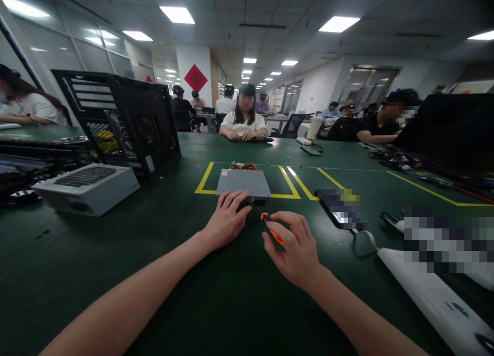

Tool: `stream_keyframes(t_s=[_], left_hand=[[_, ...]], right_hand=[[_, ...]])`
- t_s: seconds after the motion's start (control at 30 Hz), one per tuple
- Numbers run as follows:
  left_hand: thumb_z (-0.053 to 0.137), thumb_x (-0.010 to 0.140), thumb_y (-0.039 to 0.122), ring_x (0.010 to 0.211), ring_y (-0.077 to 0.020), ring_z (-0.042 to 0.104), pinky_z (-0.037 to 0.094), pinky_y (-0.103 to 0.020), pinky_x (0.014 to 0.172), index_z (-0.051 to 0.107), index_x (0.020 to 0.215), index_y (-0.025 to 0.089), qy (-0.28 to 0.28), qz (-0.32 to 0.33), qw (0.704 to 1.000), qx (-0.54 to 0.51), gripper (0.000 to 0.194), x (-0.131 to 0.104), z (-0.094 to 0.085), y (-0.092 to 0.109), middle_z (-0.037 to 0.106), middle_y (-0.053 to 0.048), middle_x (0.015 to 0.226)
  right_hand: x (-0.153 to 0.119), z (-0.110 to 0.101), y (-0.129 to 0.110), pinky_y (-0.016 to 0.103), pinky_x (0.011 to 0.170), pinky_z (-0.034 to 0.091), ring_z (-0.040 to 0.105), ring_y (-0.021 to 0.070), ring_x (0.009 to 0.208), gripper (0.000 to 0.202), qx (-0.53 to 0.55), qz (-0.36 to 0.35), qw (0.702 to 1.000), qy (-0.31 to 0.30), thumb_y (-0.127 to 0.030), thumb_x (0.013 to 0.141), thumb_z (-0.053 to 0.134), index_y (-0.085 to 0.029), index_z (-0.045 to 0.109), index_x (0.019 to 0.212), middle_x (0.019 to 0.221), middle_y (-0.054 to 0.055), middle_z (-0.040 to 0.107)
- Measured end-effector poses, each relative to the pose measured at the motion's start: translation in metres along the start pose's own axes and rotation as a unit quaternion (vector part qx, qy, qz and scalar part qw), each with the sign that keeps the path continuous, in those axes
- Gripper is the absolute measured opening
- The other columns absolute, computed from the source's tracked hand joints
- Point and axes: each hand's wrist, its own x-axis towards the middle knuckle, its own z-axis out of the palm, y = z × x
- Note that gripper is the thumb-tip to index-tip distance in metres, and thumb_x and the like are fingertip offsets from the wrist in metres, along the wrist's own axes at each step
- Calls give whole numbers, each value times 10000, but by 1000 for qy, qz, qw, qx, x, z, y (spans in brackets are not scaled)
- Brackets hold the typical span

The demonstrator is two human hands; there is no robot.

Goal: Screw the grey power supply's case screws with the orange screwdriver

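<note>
A grey metal computer power supply (244, 181) lies on the green table in front of me, partly inside a yellow tape outline. Coloured wires (244, 166) bunch behind its far edge. My left hand (227, 219) grips its near left side, fingers over the top edge, covering part of the near face. A black power socket (260, 202) shows on that face to the right. In my right hand (295, 245) is a screwdriver (276, 236) with an orange and black handle, held between thumb and fingers. Its tip points toward the socket side; whether it touches is too small to tell.
A second power supply (88, 189) and an open black computer case (127, 122) stand at left. On the right lie a phone (339, 209), its cable and a white power bank (432, 294). A dark monitor (450, 132) is farther right. A person (244, 117) sits opposite.
</note>
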Motion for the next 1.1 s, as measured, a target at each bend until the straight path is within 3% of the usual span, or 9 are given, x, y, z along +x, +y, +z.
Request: stream_keyframes(t_s=[0.2, 0.33, 0.47, 0.87, 0.97, 1.1], left_hand=[[477, 803, 119, 1260, -273, 334, 269, -497, 1042, 586, 1095, 188, 11, -5, 1000, -16, 320, 1, 0, 0, 411, -122, 1344], [481, 798, 116, 1256, -268, 338, 278, -498, 1034, 580, 1103, 197, 14, -7, 1000, -20, 330, 1, 3, -2, 423, -111, 1338], [477, 812, 131, 1246, -247, 351, 284, -459, 1036, 584, 1084, 187, 22, -16, 999, -22, 297, 2, 6, -3, 446, -99, 1322], [437, 852, 164, 1182, -228, 419, 287, -447, 1023, 565, 1067, 197, 61, -52, 996, -42, 253, 5, 16, -1, 522, -71, 1251], [434, 855, 169, 1188, -229, 413, 278, -447, 1028, 556, 1079, 196, 60, -52, 996, -40, 256, 5, 16, -1, 516, -69, 1259], [439, 855, 175, 1197, -229, 401, 272, -444, 1031, 553, 1079, 187, 53, -48, 997, -38, 252, 5, 17, -2, 504, -75, 1271]], right_hand=[[-2, 1, 0, 375, 769, 528, 537, 211, 984, 467, 37, 12, 999, 14, -52, 769, 504, -182, 367, 1196, 1060, 116, 511], [-2, 0, 1, 367, 728, 535, 546, 208, 924, 411, 5, 28, 1000, 8, -95, 776, 541, -200, 411, 1152, 1018, 98, 517], [-3, 0, 1, 365, 765, 533, 540, 200, 971, 462, 49, 18, 999, 8, -41, 767, 508, -184, 368, 1183, 1051, 110, 508], [-1, -2, -2, 398, 740, 530, 555, 226, 944, 395, 53, 20, 998, -5, -115, 774, 520, -182, 389, 1141, 1028, 113, 530], [-1, -4, -3, 342, 647, 537, 580, 206, 840, 356, 17, 30, 999, -19, -192, 802, 547, -177, 399, 1125, 977, 106, 557], [-3, -4, -4, 238, 573, 527, 615, 152, 790, 286, 63, 70, 994, -48, -143, 830, 481, -169, 386, 1098, 943, 92, 582]])
